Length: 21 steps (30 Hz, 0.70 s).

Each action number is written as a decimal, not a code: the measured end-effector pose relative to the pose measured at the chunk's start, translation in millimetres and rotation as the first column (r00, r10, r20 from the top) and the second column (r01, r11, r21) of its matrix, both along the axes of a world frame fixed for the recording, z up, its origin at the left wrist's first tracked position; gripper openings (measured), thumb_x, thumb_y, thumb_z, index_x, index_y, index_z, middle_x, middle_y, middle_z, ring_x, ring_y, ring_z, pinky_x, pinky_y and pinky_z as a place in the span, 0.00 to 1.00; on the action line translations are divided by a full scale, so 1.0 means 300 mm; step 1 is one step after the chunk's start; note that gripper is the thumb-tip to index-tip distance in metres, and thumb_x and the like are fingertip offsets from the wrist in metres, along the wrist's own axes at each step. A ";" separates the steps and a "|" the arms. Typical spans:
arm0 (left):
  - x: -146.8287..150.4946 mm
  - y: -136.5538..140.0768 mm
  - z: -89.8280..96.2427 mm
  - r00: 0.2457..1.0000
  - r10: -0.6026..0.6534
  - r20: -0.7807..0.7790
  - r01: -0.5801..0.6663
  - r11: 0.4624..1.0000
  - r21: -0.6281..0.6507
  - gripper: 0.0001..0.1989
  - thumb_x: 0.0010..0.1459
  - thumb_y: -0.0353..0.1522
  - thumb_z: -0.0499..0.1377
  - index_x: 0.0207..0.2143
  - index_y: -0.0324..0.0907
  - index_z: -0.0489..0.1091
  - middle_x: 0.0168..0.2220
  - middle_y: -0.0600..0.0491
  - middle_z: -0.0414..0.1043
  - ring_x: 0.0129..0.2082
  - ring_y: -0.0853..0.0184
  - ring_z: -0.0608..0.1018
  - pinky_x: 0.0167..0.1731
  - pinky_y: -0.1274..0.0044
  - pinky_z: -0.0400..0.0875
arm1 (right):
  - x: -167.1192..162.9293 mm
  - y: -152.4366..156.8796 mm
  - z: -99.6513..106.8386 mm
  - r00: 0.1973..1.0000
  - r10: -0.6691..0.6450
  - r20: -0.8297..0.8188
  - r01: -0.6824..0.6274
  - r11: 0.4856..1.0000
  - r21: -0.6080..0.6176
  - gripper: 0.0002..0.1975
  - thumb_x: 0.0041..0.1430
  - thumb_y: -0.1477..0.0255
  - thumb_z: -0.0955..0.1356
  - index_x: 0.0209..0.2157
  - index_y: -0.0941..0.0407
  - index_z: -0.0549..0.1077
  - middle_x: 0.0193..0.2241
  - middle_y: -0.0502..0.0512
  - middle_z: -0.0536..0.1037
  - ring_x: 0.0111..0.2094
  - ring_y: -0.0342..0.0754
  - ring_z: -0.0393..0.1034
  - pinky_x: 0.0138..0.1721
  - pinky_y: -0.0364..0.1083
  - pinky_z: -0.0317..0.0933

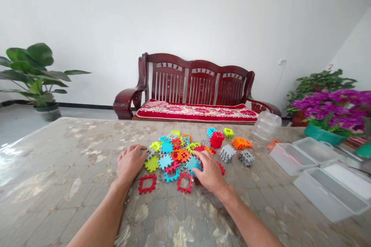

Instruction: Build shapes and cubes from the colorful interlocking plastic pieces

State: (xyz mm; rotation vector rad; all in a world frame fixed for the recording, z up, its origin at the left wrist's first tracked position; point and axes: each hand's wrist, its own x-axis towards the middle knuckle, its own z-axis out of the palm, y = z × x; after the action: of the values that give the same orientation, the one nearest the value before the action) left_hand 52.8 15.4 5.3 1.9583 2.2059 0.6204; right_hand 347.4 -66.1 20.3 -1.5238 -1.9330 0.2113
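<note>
A loose pile of square plastic building pieces with toothed edges lies in the middle of the table, among them a light blue piece (165,161), a lime green piece (152,164) and an orange piece (184,156). Two red frame pieces, one at left (147,183) and one nearer the centre (184,182), lie at its front edge. My left hand (131,163) rests open at the pile's left side, fingertips beside a grey piece (150,153). Over the pile's right side, my right hand (211,170) has thumb and forefinger apart, with no piece visibly gripped; its palm side is hidden.
Sorted stacks stand to the right: red (217,139), orange (242,143), light grey (227,153) and dark grey (247,158). Beyond them are a clear container (266,126), open plastic boxes (330,193) and a pot of purple flowers (333,110). A wooden bench (199,85) stands behind the table.
</note>
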 end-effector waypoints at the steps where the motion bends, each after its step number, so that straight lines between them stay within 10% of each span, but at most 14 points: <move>1: 0.000 0.000 0.000 1.000 -0.001 0.001 0.001 1.000 0.001 0.20 0.60 0.38 0.48 0.46 0.51 0.76 0.55 0.49 0.71 0.56 0.53 0.70 0.55 0.61 0.61 | 0.003 0.001 -0.002 0.999 0.007 -0.035 -0.007 1.000 0.003 0.27 0.48 0.80 0.66 0.52 0.52 0.72 0.44 0.55 0.74 0.48 0.52 0.68 0.52 0.50 0.63; 12: 0.002 -0.004 0.006 1.000 -0.002 0.002 0.002 1.000 0.001 0.20 0.60 0.38 0.47 0.46 0.50 0.76 0.55 0.48 0.71 0.56 0.53 0.70 0.55 0.61 0.61 | 0.013 0.001 -0.008 0.934 -0.004 -0.356 -0.004 1.000 -0.022 0.07 0.52 0.73 0.66 0.34 0.54 0.75 0.32 0.51 0.79 0.36 0.49 0.73 0.42 0.48 0.66; 21: 0.002 -0.003 0.007 1.000 0.001 0.001 -0.001 1.000 -0.002 0.20 0.60 0.38 0.47 0.46 0.50 0.76 0.55 0.48 0.71 0.56 0.53 0.70 0.55 0.61 0.61 | 0.112 0.047 -0.028 0.810 -0.125 -0.573 0.187 0.981 0.050 0.17 0.56 0.61 0.65 0.42 0.57 0.75 0.37 0.58 0.81 0.38 0.52 0.76 0.42 0.49 0.69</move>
State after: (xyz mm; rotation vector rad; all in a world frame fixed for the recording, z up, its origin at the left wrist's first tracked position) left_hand 53.4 14.5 7.3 1.9557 2.2061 0.6181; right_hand 380.9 -51.9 11.9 -1.3449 -1.3157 0.4320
